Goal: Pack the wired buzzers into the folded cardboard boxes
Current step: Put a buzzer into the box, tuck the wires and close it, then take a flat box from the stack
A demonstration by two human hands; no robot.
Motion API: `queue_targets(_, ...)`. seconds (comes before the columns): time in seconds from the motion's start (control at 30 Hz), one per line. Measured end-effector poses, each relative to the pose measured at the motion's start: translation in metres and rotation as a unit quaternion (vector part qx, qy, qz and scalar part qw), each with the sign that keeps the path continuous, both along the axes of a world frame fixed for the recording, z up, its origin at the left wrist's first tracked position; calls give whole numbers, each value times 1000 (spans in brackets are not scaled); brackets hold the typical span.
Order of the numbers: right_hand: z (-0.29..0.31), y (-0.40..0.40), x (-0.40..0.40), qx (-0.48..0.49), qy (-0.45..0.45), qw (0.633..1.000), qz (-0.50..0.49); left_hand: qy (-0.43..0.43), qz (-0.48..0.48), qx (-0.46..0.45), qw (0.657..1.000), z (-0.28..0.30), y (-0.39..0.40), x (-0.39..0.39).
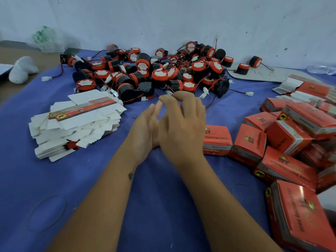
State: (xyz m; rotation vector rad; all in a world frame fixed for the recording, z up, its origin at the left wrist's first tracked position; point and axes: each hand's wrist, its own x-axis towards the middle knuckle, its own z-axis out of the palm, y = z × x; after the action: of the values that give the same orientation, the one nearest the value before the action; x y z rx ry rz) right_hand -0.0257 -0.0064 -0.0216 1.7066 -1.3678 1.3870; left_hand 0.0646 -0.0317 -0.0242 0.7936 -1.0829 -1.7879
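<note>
A heap of black and red wired buzzers lies at the back of the blue cloth, with red and black leads and white plugs trailing out. A bundle of flat unfolded boxes lies at the left. Folded red cardboard boxes are piled at the right. My left hand and my right hand meet in the middle, just in front of the heap, both blurred. The left fingers are straight. The right fingers are loosely bent. I see no buzzer or box in either hand.
More flat box blanks lie at the back right beside a grey sheet with two buzzers on it. A white object sits at the far left and a plastic bag leans on the wall. A rubber band lies on the cloth.
</note>
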Motion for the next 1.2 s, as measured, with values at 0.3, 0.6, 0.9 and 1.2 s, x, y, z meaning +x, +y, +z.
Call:
queue_targets(0.3,-16,-5,19,231,-392,872,179,-333,397,-259,815,10,-10,43)
queue_targets(0.6,-20,-23,-41,291,-305,906,-18,-718,298,-231,585,-3,-15,48)
queue_targets(0.9,-25,-19,-36,343,-242,906,54,-692,338,-286,570,4,-15,45)
queue_targets(1.2,-30,-17,-18,358,-110,899,227,-662,345,-405,527,12,4,10)
